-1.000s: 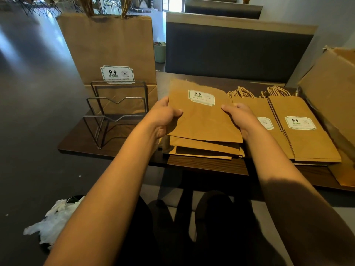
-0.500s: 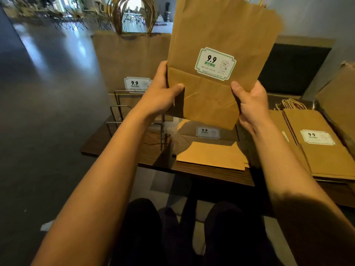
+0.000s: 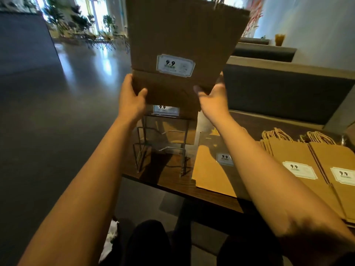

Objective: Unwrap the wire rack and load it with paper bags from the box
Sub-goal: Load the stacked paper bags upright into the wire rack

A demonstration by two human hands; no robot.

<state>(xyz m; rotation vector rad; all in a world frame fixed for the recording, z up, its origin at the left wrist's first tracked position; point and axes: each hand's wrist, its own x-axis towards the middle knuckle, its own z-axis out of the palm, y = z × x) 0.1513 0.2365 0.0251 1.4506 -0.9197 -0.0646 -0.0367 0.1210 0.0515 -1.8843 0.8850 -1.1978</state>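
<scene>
Both hands hold a flat paper bag [image 3: 182, 45] upright at 12 o'clock, above the wire rack [image 3: 162, 148]: left hand [image 3: 130, 100] and right hand [image 3: 213, 96] each pinch a bottom corner. The rack stands at the table's [image 3: 172, 181] left edge, open floor [image 3: 48, 131] toward 9 o'clock; one bag [image 3: 166, 110] stands in its back slot. Bag stacks [image 3: 307, 169] lie at 3 o'clock.

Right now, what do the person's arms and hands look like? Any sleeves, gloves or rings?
Both arms are bare as far as the picture shows, with no sleeves in view. The left hand and the right hand wear no gloves, and no watch or bracelet shows on either wrist. No rings show on the parts of the fingers that can be seen. Dark clothing covers the legs below.
</scene>
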